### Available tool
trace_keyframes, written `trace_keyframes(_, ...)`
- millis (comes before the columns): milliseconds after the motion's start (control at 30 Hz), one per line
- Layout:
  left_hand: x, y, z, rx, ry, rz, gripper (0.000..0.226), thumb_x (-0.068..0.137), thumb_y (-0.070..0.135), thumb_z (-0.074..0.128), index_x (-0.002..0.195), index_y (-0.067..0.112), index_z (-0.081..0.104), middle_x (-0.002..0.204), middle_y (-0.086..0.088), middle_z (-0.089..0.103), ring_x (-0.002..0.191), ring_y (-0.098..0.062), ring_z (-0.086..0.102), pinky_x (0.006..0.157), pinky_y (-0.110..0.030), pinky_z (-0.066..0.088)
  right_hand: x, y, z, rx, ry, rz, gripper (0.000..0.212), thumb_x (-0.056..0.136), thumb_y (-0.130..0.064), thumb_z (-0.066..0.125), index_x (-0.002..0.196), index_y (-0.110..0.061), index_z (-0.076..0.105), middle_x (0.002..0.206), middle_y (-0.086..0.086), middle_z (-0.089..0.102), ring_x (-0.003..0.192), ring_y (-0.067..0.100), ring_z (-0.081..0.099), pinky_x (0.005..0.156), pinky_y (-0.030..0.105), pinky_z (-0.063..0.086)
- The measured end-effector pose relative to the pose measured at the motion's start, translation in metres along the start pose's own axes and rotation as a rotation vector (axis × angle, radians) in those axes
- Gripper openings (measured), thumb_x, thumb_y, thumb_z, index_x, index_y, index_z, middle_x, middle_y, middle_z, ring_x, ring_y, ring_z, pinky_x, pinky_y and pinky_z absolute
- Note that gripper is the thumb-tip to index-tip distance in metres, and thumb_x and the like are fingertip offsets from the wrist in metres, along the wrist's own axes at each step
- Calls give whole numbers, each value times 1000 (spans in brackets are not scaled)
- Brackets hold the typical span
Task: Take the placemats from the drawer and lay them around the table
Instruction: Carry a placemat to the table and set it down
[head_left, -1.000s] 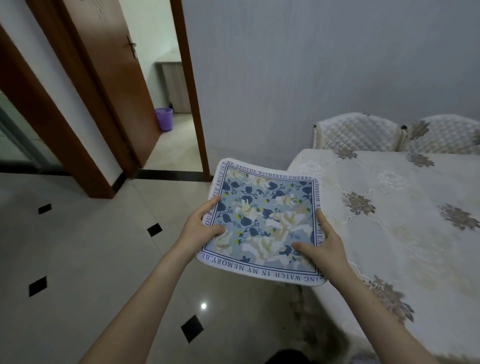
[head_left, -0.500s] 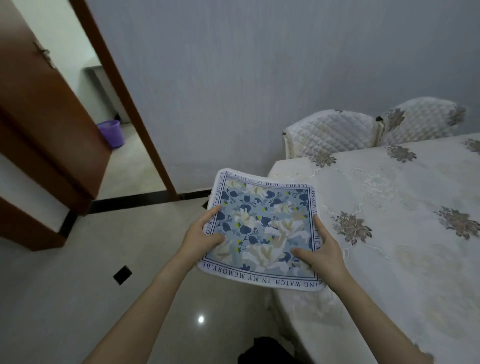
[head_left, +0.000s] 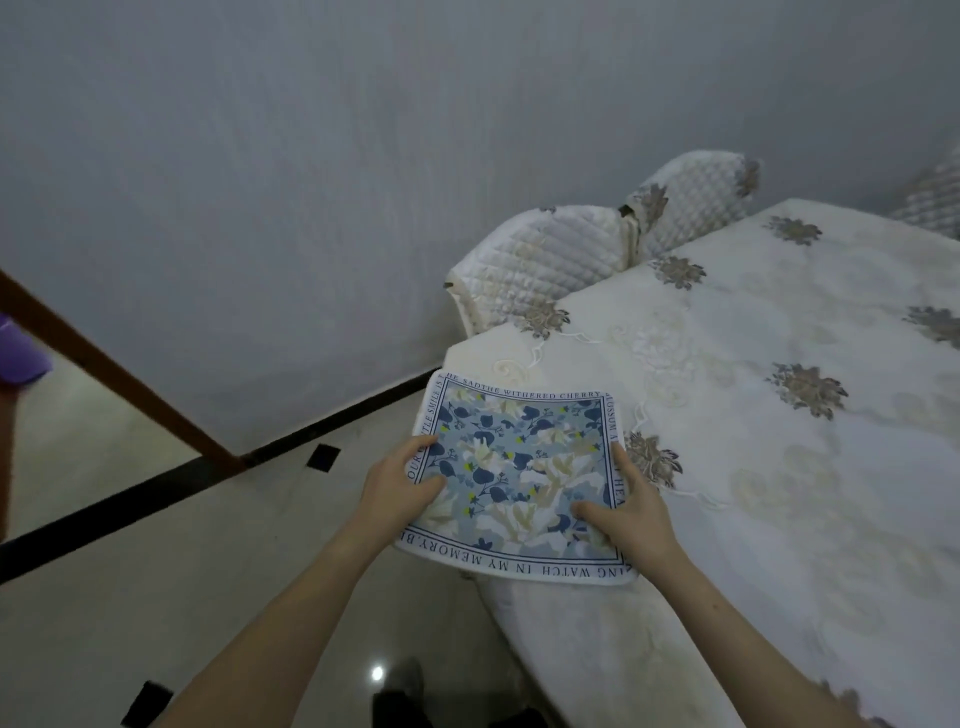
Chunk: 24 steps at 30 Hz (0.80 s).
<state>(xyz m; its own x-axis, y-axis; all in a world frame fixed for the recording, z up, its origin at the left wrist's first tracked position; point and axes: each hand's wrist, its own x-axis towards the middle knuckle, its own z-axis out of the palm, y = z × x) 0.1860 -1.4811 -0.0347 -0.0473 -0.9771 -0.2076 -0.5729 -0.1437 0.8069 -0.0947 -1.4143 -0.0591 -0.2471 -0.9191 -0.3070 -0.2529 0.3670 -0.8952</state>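
A square placemat (head_left: 519, 467) with a blue floral print and a lettered white border is held flat in both hands. My left hand (head_left: 397, 493) grips its left edge, thumb on top. My right hand (head_left: 626, 517) grips its right near corner, thumb on the print. The placemat hangs partly over the near left corner of the table (head_left: 779, 467), which is covered by a cream cloth with brown flowers. Whether more mats lie under the top one I cannot tell.
Two quilted cream chairs (head_left: 540, 265) stand at the table's far side against the grey wall. A brown door frame (head_left: 119, 384) and a purple bin (head_left: 21, 353) are at the left. Pale tiled floor (head_left: 182, 571) with black insets lies below.
The view has swung right and tilted toward the table. Both hands have carried the placemat rightward, from over the floor to over the table's corner.
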Motion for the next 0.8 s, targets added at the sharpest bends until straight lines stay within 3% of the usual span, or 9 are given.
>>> trace_keyframes(100, 40, -3, 0, 4, -90, 23, 49, 81, 18, 69, 127, 30, 57, 114, 7, 62, 95, -11, 62, 74, -18, 47, 11, 2, 13, 22, 106, 29, 95, 75, -10, 78, 151, -26, 24, 122, -13, 57, 85, -6, 60, 63, 7, 49)
trace_keyframes(200, 89, -9, 2, -22, -215, 84, 50, 83, 19, 69, 129, 33, 56, 118, 8, 63, 100, -10, 62, 84, -26, 52, 20, -2, 29, 40, 248, 58, 95, 74, -10, 78, 150, -28, 24, 116, -22, 55, 86, -8, 58, 67, 9, 48)
trace_keyframes(267, 118, -11, 5, -9, -278, 128, 49, 83, 20, 70, 129, 34, 55, 121, 8, 62, 104, -11, 61, 87, -29, 52, 21, -8, 41, 54, 327, 90, 94, 75, -10, 78, 150, -28, 23, 120, -19, 52, 88, -5, 58, 65, 8, 48)
trace_keyframes(433, 183, -15, 12, -40, -480, 216, 54, 83, 15, 72, 132, 26, 52, 124, 9, 57, 111, -10, 57, 85, -17, 44, 33, -14, 73, 15, 509, 165, 93, 75, -13, 79, 150, -26, 24, 126, -16, 45, 112, 8, 52, 90, 27, 47)
trace_keyframes(533, 209, -25, 20, -1, -590, 237, 69, 79, 18, 77, 140, 23, 44, 131, 8, 53, 119, -8, 51, 96, -24, 43, 42, -8, 90, -3, 574, 232, 93, 75, -14, 78, 150, -25, 25, 127, -16, 45, 112, 9, 51, 96, 35, 48)
trace_keyframes(667, 225, -42, 32, 138, -690, 242, 93, 74, 23, 81, 149, 25, 26, 134, -1, 47, 120, -16, 48, 103, -37, 42, 54, 9, 105, -64, 594, 316, 99, 70, -31, 78, 149, -36, 20, 109, 3, 59, 91, 18, 59, 80, 34, 54)
trace_keyframes(733, 226, -48, 37, 230, -696, 266, 94, 78, 24, 78, 151, 26, 18, 126, -3, 42, 115, -20, 47, 98, -31, 40, 57, 19, 110, -127, 562, 358, 102, 74, -32, 76, 151, -39, 10, 106, 9, 44, 87, 20, 49, 74, 23, 48)
trace_keyframes(800, 224, -52, 42, 340, -668, 312, 93, 82, 27, 73, 152, 21, 12, 119, -7, 36, 109, -24, 45, 92, -26, 38, 58, 23, 112, -200, 540, 397, 96, 81, -27, 72, 153, -28, 9, 115, 10, 33, 92, 21, 44, 79, 22, 42)
